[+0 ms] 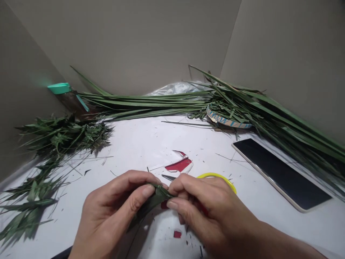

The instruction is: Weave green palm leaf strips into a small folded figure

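Observation:
Between my two hands is a folded green leaf strip (159, 193), low in the middle of the view. My left hand (115, 207) pinches its left side between thumb and fingers. The thumb and fingertips of my right hand (201, 201) close on the strip's right end. Behind my right hand lie scissors with a yellow handle (219, 176), their blade tip pointing left; the hand hides part of them. Just beyond the fingers rests a torn piece of red and white paper (179, 164). A small red scrap (177, 234) lies below the hands.
Woven leaf pieces (67, 136) are heaped at left. Long green leaves (151, 104) stretch along the back and down the right. A patterned round rim (229, 121) holds cut leaves. A phone (280, 172) lies at right. A bottle with a teal cap (60, 88) stands at back left.

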### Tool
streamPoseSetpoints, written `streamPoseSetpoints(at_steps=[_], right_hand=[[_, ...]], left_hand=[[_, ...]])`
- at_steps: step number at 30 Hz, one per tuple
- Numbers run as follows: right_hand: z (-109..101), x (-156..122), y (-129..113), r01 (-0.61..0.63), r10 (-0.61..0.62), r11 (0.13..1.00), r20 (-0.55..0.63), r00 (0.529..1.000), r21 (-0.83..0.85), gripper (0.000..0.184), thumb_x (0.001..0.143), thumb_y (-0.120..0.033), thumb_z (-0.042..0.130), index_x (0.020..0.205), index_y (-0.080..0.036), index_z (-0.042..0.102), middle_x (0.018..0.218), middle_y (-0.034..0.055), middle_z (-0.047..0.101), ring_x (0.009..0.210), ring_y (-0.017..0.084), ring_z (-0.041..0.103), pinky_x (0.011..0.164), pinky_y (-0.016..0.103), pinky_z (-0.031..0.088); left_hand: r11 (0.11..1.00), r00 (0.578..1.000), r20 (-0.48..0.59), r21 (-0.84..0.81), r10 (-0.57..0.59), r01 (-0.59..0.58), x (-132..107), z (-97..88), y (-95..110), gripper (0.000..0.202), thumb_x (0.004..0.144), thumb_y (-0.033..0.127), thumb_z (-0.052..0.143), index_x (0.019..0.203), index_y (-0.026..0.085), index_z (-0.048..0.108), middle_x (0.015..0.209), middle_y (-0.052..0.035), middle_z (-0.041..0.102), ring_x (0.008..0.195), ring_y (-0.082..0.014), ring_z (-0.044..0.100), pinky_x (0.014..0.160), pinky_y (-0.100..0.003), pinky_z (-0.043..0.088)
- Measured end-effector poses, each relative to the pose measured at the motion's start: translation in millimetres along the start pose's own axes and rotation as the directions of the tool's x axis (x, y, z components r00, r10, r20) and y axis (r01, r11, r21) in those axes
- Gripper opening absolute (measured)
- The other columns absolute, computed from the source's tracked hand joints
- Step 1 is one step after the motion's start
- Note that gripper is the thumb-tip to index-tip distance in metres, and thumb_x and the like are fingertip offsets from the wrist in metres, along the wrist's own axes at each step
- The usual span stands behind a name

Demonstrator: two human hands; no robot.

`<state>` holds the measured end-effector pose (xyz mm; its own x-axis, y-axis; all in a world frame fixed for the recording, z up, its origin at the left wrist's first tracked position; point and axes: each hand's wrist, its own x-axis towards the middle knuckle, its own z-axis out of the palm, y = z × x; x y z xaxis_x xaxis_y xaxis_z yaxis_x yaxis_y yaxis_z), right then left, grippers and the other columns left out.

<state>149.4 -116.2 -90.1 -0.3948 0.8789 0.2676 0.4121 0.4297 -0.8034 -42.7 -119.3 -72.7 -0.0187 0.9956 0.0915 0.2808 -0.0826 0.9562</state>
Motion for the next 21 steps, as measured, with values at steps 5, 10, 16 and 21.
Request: streamPoseSetpoints(at_steps=[5, 10, 16, 21], right_hand=[[1, 0, -1, -0.079, 0.073, 0.994, 0.087, 0.994, 0.074, 0.013, 0.091, -0.019, 0.054, 0.080, -0.025, 0.051, 0.054, -0.0099, 0.050, 0.047, 0.009, 0.045, 0.054, 0.023, 0.033], [4, 1, -5, -0.064, 0.054, 0.992, 0.093, 0.994, 0.106, 0.019, 0.088, -0.014, 0.055, 0.073, -0.022, 0.048, 0.052, -0.0106, 0.053, 0.046, 0.008, 0.046, 0.056, 0.024, 0.033], [1, 3, -9, -0.041, 0.035, 0.994, 0.051, 0.998, 0.105, 0.021, 0.086, -0.011, 0.057, 0.070, -0.021, 0.048, 0.051, -0.0106, 0.046, 0.047, 0.007, 0.040, 0.053, 0.023, 0.029], [-3, 5, -10, -0.076, 0.057, 0.984, 0.119, 0.991, 0.163, 0.023, 0.086, -0.008, 0.054, 0.069, -0.020, 0.046, 0.050, -0.0103, 0.043, 0.044, 0.006, 0.038, 0.049, 0.022, 0.029]], left_hand=[[1.000, 1.000, 0.005, 0.015, -0.021, 0.021, 2, -1.6, 0, 0.011, 0.081, 0.036, 0.070, 0.074, 0.028, 0.074, 0.079, -0.0007, 0.074, 0.077, -0.0187, 0.067, 0.068, -0.018, 0.054], [0.988, 0.996, -0.058, 0.141, 0.072, -0.063, -3, -3.1, 0, 0.014, 0.084, 0.034, 0.065, 0.072, 0.028, 0.069, 0.075, -0.0001, 0.069, 0.076, -0.0184, 0.063, 0.056, -0.017, 0.049], [0.996, 0.997, -0.068, 0.082, 0.045, -0.039, -2, -4.1, -1, 0.009, 0.082, 0.032, 0.069, 0.074, 0.028, 0.067, 0.077, 0.0005, 0.066, 0.080, -0.0193, 0.060, 0.061, -0.018, 0.048], [0.996, 0.998, -0.040, 0.072, 0.048, -0.045, -2, -4.2, 0, 0.010, 0.084, 0.032, 0.067, 0.075, 0.028, 0.066, 0.076, 0.0017, 0.064, 0.078, -0.0176, 0.058, 0.069, -0.018, 0.049]])
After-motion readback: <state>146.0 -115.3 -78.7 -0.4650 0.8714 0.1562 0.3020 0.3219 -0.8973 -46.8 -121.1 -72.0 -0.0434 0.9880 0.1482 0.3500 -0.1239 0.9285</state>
